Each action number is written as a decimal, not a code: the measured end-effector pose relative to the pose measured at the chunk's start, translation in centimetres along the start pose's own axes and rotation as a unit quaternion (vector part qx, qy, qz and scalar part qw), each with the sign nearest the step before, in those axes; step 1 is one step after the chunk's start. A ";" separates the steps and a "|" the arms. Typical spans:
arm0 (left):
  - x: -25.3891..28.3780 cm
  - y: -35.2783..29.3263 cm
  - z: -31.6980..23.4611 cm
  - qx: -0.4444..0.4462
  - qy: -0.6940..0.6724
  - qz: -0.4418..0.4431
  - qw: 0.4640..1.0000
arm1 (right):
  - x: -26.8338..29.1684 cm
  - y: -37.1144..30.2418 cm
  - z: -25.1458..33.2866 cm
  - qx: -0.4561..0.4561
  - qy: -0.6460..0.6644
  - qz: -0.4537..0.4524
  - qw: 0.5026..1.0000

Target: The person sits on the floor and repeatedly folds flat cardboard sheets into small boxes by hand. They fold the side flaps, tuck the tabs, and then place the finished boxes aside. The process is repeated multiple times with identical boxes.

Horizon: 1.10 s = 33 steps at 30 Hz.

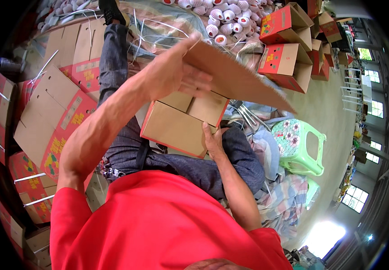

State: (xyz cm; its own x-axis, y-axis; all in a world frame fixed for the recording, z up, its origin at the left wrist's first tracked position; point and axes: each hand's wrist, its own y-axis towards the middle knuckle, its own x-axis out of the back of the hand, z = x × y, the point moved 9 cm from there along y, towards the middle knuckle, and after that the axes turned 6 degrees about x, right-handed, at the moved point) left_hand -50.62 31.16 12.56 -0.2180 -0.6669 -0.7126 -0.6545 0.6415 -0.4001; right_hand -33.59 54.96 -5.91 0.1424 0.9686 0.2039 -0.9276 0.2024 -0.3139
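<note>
A cardboard box (172, 126), brown with red edges, rests across my lap with brown flaps folded inward. My right hand (214, 143) is closed on its near right side, thumb on the brown face and the other fingers hidden beneath. Above the box's far side, a brown cardboard panel (239, 76) stands tilted, its corrugated edge toward me. My left hand (172, 74) is at the panel's left end, thumb along the upper corner and blurred fingers across its face. Whether the panel is joined to the box cannot be made out.
Flat red-and-brown cartons (57, 119) lie at left, with strapped stacks (30, 184) beyond. Net-wrapped fruit (226, 20) is heaped at the far side. Open boxes (287, 63) stand at far right. A green stool (300, 146) sits right of my knee, near crumpled cloth (280, 198).
</note>
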 end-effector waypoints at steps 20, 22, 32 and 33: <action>2.6 -2.9 7.3 0.042 0.035 0.006 0.998 | 1.4 0.7 1.9 0.144 -0.255 0.119 0.949; 2.5 -0.7 5.6 0.014 0.097 0.035 0.995 | 1.2 0.9 1.1 0.150 -0.259 0.125 0.946; 6.1 3.4 4.2 -0.190 0.279 0.009 0.941 | -0.2 1.3 3.0 0.013 -0.105 0.132 0.986; 6.3 3.4 4.2 -0.188 0.291 0.003 0.938 | -0.1 1.3 2.9 0.030 -0.107 0.122 0.986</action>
State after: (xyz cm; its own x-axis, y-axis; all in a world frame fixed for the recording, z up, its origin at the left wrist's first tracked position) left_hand -51.18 30.77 4.29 -0.5095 -0.8276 -0.2355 -0.8371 0.5401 -0.0870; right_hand -35.81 54.71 -3.61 -0.1590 0.9331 0.3225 -0.9446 -0.0487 -0.3247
